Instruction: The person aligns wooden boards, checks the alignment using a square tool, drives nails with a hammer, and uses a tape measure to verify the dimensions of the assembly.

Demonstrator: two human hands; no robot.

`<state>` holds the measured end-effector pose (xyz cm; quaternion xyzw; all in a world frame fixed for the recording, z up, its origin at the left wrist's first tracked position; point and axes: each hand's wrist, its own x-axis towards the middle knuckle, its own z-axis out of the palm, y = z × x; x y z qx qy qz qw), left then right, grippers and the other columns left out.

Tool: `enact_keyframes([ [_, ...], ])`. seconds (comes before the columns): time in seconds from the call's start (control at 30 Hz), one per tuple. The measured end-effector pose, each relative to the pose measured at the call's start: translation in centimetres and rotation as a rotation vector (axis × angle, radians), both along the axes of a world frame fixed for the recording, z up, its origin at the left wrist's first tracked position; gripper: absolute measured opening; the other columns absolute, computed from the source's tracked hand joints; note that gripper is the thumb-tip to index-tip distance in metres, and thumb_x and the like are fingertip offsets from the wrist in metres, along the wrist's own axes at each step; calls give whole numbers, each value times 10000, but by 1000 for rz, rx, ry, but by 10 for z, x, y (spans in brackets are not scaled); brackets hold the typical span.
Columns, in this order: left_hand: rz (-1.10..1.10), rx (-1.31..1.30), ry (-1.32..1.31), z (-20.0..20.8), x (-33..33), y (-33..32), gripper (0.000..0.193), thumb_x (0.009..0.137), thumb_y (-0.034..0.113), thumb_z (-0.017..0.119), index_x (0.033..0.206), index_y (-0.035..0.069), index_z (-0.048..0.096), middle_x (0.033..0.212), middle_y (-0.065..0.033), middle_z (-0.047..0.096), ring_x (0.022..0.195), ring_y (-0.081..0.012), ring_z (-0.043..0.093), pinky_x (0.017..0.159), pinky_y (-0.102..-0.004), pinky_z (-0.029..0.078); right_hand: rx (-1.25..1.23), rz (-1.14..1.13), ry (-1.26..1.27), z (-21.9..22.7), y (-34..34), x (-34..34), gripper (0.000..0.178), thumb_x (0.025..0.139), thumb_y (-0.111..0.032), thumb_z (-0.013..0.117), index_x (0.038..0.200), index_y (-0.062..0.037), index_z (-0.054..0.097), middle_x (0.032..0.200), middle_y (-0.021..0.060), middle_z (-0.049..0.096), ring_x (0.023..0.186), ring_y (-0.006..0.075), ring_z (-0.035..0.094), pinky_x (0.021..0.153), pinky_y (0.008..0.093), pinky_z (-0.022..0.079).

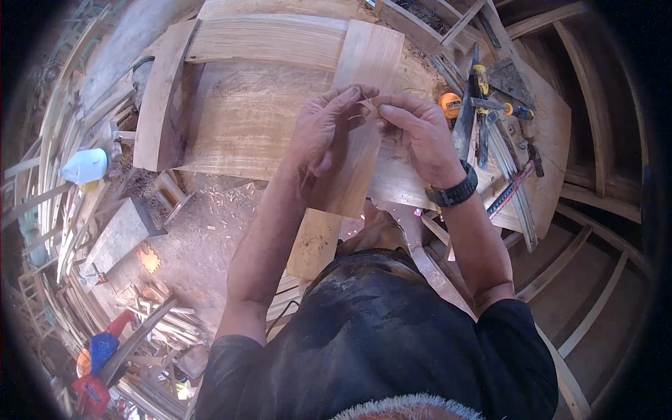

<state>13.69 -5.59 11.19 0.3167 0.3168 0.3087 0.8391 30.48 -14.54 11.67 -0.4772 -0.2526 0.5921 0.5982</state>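
My left hand (323, 129) and my right hand (423, 140) meet above a wooden frame, fingertips pinched close together. Between them is a small, thin brown strip (367, 104), perhaps a wood shaving; its kind is too small to tell. Both hands are closed at the tips. A dark watch sits on my right wrist. Beneath the hands lies an upright board (360, 161) of the frame, joined to a long rail (269, 42) at the far side. A thick wooden post (164, 98) stands at the frame's left end.
Right of my hands, an orange tape measure (450, 105), a handsaw (465, 126), yellow-handled chisels (514, 110) and a hammer (535, 159) lie on the bench. At left stands a translucent jug (85, 166) near stacked wood strips. Offcuts (164, 318) and shavings cover the floor.
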Motion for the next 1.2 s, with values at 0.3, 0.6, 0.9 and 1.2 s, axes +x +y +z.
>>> enact_keyframes([
  [0.3, 34, -41, 5, -13, -4, -2, 243, 1041, 225, 642, 1166, 23, 694, 1068, -81, 749, 815, -104, 664, 767, -274, 547, 21, -101, -505, 20, -18, 26, 175, 992, -67, 647, 1130, 12, 722, 957, 27, 715, 838, 95, 657, 782, 244, 531],
  [0.6, 218, 106, 91, -19, -25, 17, 260, 1013, 223, 691, 1187, 32, 665, 1026, -98, 764, 768, -128, 709, 747, -274, 599, -470, -480, -1547, -27, -146, 187, 539, 904, -264, 749, 1343, 18, 612, 1323, 185, 649, 1241, 291, 606, 1069, 403, 457],
  [0.9, 214, 128, 26, -27, -26, 37, 322, 975, 161, 736, 1228, -4, 624, 1100, -125, 757, 902, -153, 729, 838, -297, 615, -591, -601, -1283, -113, -222, 239, 918, 718, -65, 843, 1534, -17, 425, 1405, 151, 595, 1281, 285, 586, 1091, 378, 451],
  [1.2, 215, 242, 52, -27, -25, 34, 372, 957, 136, 756, 1247, -39, 602, 1091, -143, 764, 905, -159, 726, 813, -283, 596, -722, -728, -1098, -100, -217, 237, 734, 694, -35, 699, 1415, -10, 562, 1138, 132, 673, 934, 258, 664, 794, 380, 548],
])
